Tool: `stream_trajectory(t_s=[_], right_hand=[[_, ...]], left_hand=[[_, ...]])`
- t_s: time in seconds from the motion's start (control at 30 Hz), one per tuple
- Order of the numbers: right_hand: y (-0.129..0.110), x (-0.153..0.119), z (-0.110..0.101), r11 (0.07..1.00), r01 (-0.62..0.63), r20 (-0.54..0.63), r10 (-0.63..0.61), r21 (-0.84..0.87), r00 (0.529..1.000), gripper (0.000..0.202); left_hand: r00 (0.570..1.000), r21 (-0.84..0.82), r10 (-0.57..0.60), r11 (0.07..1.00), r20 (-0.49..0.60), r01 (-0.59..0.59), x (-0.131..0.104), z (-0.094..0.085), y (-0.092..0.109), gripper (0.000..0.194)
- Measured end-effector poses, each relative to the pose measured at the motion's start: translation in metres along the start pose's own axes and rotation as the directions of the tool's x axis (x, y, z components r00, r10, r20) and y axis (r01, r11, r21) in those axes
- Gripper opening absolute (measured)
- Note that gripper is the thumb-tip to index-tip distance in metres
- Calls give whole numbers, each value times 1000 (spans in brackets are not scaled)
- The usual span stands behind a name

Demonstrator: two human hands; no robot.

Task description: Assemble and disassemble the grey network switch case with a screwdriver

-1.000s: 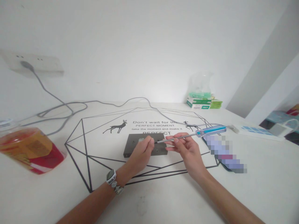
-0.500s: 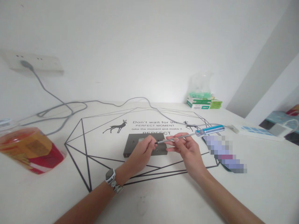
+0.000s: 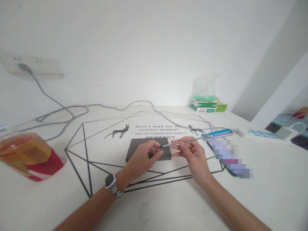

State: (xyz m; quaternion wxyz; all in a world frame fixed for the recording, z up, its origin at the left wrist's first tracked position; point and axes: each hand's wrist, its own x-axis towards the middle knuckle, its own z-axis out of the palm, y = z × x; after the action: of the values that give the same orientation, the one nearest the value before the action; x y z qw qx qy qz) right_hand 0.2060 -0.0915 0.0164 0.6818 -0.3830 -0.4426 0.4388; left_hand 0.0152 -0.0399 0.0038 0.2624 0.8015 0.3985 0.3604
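My right hand (image 3: 191,152) holds a screwdriver (image 3: 181,142) by its metal shaft, between thumb and fingers. Its clear and blue handle (image 3: 218,134) points up to the right, and the dark tip points left. At that tip is my left hand (image 3: 145,157), fingers curled and thumb apart from them; whether a fingertip touches the tip is hard to tell. On that wrist sits a white-cased watch (image 3: 110,181). A flat dark grey box (image 3: 136,144) lies on the table under both hands, partly hidden by the left one.
At the left stands an orange and red plastic container (image 3: 36,155). A phone with a pixelated screen (image 3: 229,158) lies right of my right hand. A grey cable (image 3: 120,109) runs from the wall socket (image 3: 45,65) to a power strip (image 3: 262,134). Small boxes (image 3: 204,106) stand at the back.
My left hand has loosened from a closed pinch at the screwdriver's tip, its thumb now lower and apart from the fingers. My right hand and the screwdriver have hardly moved.
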Motion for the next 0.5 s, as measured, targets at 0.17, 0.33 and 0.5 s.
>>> stream_trajectory(t_s=[0.17, 0.33, 0.5], right_hand=[[1, 0, 1, 1000, 5, 3, -5, 1, 1000, 34], [0, 0, -1, 1000, 6, -6, -6, -9, 1000, 36], [-1, 0, -2, 1000, 14, -26, -15, -24, 1000, 36]], left_hand=[[1000, -39, -9, 999, -18, 8, 1, 0, 0, 17], [999, -10, 5, 1000, -38, -5, 1, -1, -1, 19], [998, 31, 29, 999, -52, -28, 3, -3, -2, 17]])
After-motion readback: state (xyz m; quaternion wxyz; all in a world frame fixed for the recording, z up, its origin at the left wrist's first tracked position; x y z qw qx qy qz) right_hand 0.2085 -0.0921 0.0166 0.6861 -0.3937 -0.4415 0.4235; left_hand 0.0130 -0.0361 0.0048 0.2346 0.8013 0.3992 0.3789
